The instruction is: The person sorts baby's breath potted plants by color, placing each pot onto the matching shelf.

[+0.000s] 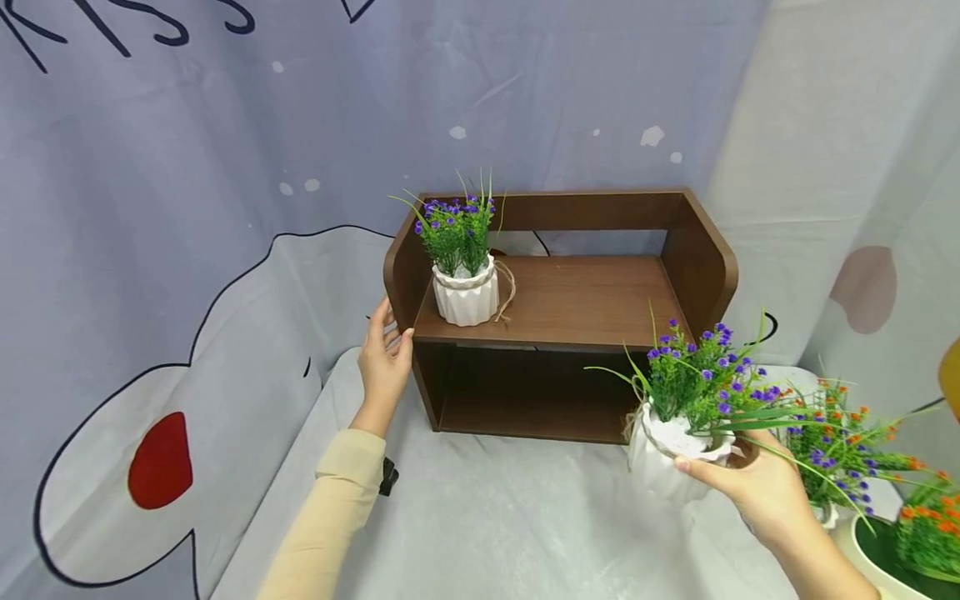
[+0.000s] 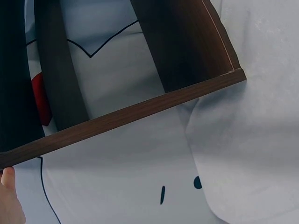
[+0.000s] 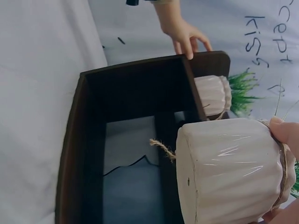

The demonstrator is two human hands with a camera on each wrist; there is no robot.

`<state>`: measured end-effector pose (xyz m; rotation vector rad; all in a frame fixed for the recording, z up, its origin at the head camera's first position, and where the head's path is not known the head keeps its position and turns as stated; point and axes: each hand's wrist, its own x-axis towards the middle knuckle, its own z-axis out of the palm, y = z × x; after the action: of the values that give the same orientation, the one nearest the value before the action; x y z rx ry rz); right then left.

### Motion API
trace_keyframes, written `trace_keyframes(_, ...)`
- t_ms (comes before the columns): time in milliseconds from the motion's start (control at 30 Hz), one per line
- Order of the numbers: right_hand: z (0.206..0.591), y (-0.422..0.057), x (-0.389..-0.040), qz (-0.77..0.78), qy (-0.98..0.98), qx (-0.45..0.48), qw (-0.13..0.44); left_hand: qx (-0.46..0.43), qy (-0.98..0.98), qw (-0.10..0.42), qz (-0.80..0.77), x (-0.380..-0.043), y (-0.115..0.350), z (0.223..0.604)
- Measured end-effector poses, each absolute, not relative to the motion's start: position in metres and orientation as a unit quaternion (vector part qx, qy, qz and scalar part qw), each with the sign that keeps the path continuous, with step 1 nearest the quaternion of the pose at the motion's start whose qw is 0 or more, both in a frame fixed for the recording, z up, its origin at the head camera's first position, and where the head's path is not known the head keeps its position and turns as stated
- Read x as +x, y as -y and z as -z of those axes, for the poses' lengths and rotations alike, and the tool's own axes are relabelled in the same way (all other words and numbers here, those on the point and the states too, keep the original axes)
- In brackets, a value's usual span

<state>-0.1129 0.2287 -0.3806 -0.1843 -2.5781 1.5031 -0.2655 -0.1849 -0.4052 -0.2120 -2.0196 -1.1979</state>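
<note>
A small brown wooden shelf (image 1: 585,292) with two levels stands on the pale cloth. My left hand (image 1: 386,358) rests against its left side panel, thumb at the front edge of the upper board, fingers along the outside. On the upper board at the left sits a white ribbed pot (image 1: 467,298) of purple flowers, tied with twine. Held by the rim in my right hand (image 1: 757,483) is a matching potted plant (image 1: 663,458), in front of the shelf's right end. Its bottom and loose twine show in the right wrist view, where the pot (image 3: 229,168) is tilted.
Beside my right forearm stand more potted plants: one with orange and purple flowers (image 1: 832,450) and one with orange flowers in a cream pot (image 1: 873,554). A printed curtain (image 1: 525,100) hangs behind the shelf. The lower compartment (image 1: 525,387) has an open back.
</note>
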Motion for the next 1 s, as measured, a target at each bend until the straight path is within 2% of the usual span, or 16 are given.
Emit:
trace_keyframes(733,0.328,-0.207,-0.133,-0.455,0.89,-0.031,0.017,-0.091,0.788,0.398,0.461,-0.26,0.186,0.415)
trace_keyframes(1000,0.309,-0.194,-0.161,-0.513,0.853,0.03,0.092,-0.093,0.783,0.403,0.465,-0.266,0.186,0.408)
